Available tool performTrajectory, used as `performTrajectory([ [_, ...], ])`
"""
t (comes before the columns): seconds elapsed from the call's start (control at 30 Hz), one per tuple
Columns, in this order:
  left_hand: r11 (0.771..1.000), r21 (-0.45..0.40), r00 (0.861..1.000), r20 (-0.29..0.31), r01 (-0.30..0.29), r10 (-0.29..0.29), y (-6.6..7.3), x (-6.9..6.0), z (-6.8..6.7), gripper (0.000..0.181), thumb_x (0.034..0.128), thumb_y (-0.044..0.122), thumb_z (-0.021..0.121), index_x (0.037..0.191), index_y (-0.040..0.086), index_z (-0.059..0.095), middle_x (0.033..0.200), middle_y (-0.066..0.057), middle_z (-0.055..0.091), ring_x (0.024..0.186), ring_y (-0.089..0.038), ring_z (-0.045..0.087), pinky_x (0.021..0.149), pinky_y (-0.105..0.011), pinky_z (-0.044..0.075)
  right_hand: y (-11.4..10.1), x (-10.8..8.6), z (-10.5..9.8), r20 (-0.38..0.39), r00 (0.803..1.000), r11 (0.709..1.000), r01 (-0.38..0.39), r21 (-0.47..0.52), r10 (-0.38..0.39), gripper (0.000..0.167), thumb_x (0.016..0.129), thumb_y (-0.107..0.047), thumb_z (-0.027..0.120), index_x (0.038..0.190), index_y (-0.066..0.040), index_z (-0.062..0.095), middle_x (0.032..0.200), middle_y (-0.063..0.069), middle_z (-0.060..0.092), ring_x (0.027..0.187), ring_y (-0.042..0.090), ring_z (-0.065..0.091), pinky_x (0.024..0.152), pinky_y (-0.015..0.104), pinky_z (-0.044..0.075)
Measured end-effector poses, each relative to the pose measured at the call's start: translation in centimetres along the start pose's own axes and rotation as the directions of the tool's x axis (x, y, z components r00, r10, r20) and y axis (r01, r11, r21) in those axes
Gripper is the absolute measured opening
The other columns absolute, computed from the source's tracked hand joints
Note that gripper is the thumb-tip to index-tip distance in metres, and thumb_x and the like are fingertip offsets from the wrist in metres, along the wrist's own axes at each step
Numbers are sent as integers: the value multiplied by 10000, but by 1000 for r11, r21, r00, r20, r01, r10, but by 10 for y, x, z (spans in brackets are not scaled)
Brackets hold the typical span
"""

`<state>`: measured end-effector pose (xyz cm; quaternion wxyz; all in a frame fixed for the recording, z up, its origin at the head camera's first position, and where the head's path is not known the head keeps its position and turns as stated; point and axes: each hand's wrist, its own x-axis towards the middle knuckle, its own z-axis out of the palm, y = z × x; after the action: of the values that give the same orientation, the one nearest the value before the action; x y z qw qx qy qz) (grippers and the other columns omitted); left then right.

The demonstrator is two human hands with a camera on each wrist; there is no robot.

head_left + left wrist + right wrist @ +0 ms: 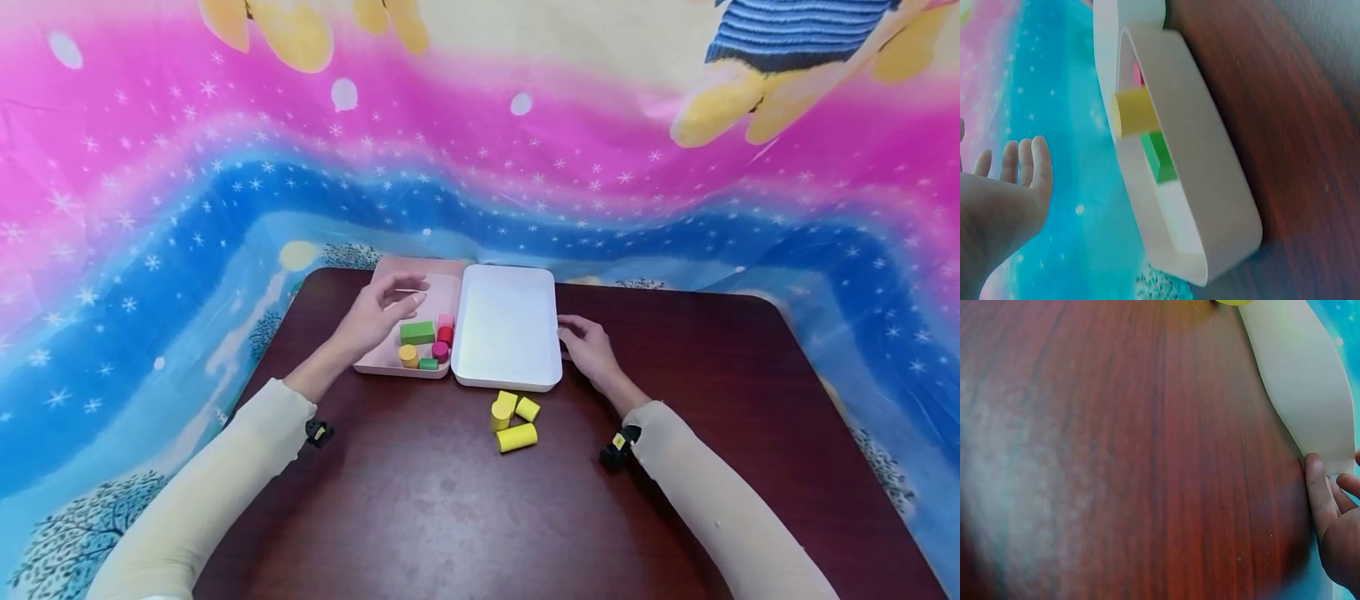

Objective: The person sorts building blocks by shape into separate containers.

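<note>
My left hand [386, 310] hovers above the pink tray [438, 293], fingers loosely bent and holding nothing; the left wrist view shows that hand [1007, 200] apart from the tray's wall. Inside the tray lie a long green block [417, 333], a small green block [428, 364], an orange-yellow cylinder [408, 357], and pink, red and magenta [440, 352] pieces. Beside it stands a white tray [504, 325] with nothing in it. My right hand [592, 348] touches that tray's right side with extended fingers. In the right wrist view, its thumb [1319, 487] lies along the outer wall.
Several yellow blocks, among them a lying cylinder [517, 438] and an upright one [500, 416], are on the dark wooden table [420, 500] in front of the white tray. A patterned cloth [480, 183] hangs behind the table and around its sides.
</note>
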<state>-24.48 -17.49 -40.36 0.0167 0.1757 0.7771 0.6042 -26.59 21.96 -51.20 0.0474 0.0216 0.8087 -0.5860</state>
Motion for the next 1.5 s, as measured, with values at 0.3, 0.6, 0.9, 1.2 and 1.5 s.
performTrajectory([
  [0.3,999,38,993,116,-23,18,4,-9,25,449,1043,173,706,1469,97,583,1370,-89,650,1289,-259,615,1075,-423,528,1,-2,1,-16,1000,1000,-8,-18,8,431,1107,-272,558,1496,-91,589,1422,139,623,1211,287,677,922,419,619],
  [0.6,999,-9,977,208,-40,41,0,-27,52,485,1004,178,762,1455,118,594,1390,-134,647,1303,-315,610,1087,-508,519,-2,-3,4,-27,999,1000,20,-7,-20,413,1102,-243,562,1468,-59,610,1389,159,642,1205,292,674,908,407,624],
  [0.9,998,-14,966,251,-63,64,-5,-39,73,491,961,144,807,1416,106,628,1294,-71,687,1251,-382,631,1096,-594,486,-1,-3,3,-27,1000,1000,15,-8,-16,417,1105,-245,562,1475,-58,605,1396,160,638,1204,290,677,910,404,623],
  [1.2,999,4,953,301,-33,30,-8,-47,86,533,935,190,844,1403,57,625,1348,-184,655,1272,-351,626,1101,-573,492,0,-3,3,-32,999,1000,19,-4,-19,416,1102,-231,563,1475,-52,605,1399,169,638,1190,298,689,899,397,627],
  [1.5,998,-4,934,354,-58,56,-13,-51,96,511,929,154,846,1378,32,634,1320,-236,656,1245,-431,623,1056,-608,511,1,-2,3,-29,999,1000,23,-8,-23,418,1104,-244,562,1474,-57,607,1408,166,635,1193,291,690,906,395,624],
])
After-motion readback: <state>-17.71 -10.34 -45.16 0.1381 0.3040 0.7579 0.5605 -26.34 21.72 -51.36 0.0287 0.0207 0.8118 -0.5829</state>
